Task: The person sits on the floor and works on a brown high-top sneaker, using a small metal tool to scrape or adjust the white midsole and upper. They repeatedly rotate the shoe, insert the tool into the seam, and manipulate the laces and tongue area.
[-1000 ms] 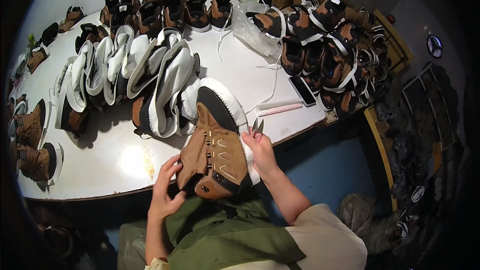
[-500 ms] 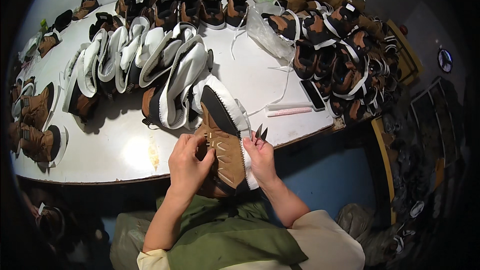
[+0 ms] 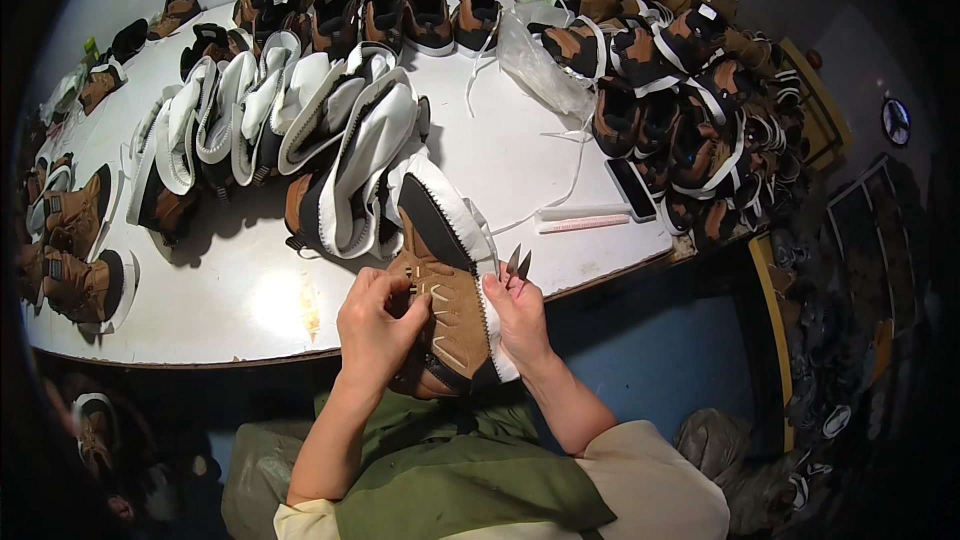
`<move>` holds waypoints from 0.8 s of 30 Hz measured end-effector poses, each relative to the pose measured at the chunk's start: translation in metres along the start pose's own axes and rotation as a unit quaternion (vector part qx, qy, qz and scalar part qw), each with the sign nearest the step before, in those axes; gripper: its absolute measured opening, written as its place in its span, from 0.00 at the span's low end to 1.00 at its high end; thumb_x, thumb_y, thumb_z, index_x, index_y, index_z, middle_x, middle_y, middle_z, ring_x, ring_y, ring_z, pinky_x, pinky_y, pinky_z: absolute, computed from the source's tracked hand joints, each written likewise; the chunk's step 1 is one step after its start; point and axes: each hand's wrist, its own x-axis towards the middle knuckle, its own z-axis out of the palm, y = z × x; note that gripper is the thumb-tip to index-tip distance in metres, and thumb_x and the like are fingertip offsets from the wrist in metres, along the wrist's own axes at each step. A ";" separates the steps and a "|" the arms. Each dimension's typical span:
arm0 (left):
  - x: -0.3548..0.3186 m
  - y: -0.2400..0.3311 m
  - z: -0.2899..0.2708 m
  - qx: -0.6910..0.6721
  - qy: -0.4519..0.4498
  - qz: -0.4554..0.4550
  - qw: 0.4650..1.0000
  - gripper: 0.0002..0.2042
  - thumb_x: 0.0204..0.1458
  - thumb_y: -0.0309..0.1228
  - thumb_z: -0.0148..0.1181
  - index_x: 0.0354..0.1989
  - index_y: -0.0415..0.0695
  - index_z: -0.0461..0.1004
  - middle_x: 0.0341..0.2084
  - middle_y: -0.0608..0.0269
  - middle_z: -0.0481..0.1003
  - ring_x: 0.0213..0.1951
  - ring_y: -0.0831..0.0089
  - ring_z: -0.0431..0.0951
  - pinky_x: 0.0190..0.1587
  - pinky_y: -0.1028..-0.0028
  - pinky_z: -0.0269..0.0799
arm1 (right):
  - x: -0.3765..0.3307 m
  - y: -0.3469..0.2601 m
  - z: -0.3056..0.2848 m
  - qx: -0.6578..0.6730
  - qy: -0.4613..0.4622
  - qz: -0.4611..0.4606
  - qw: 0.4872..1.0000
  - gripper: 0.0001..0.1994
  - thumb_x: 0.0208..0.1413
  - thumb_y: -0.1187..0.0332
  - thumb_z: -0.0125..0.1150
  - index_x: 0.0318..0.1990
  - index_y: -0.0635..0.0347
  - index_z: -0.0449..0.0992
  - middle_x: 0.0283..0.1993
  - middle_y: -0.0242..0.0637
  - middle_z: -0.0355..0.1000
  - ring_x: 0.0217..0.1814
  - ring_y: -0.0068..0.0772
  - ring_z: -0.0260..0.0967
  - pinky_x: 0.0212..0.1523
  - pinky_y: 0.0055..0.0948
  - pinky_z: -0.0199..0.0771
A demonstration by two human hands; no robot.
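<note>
A brown-and-black shoe upper (image 3: pixel 455 325) with white fabric stitched along its edge is held up between my two hands at the table's front edge. My left hand (image 3: pixel 378 328) is closed at the upper's lacing side, thumb and fingers pinching near the pale lace loops. My right hand (image 3: pixel 518 318) grips the white stitched edge with its thumb on top. Small dark pointed snips (image 3: pixel 519 262) stick out from the same right hand's fingers. Just beyond, a row of similar uppers with white fabric (image 3: pixel 355 175) leans together on the table.
Several finished-looking shoes (image 3: pixel 428 20) stand along the back of the white table (image 3: pixel 240 295). A large heap of shoes (image 3: pixel 690 130) fills the right end, beside a phone (image 3: pixel 631 189) and a pink-and-white strip (image 3: pixel 585 223). Brown shoes (image 3: pixel 80 285) stand at the left edge. A clear plastic bag (image 3: pixel 540 65) lies at the back.
My hands and the upper stay nearly in place, with only slight shifts. At the lower left, a shoe beside another person's hand has come more into sight.
</note>
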 end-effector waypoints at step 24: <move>0.002 0.000 0.004 -0.010 0.010 -0.003 1.000 0.07 0.41 0.21 0.64 0.29 0.34 0.74 0.24 0.59 0.70 0.22 0.71 0.71 0.27 0.75 0.67 | 0.004 0.005 -0.006 0.059 -0.037 0.036 0.997 0.08 0.63 0.69 0.54 0.46 0.62 0.71 0.40 0.24 0.66 0.41 0.12 0.59 0.46 0.18 0.60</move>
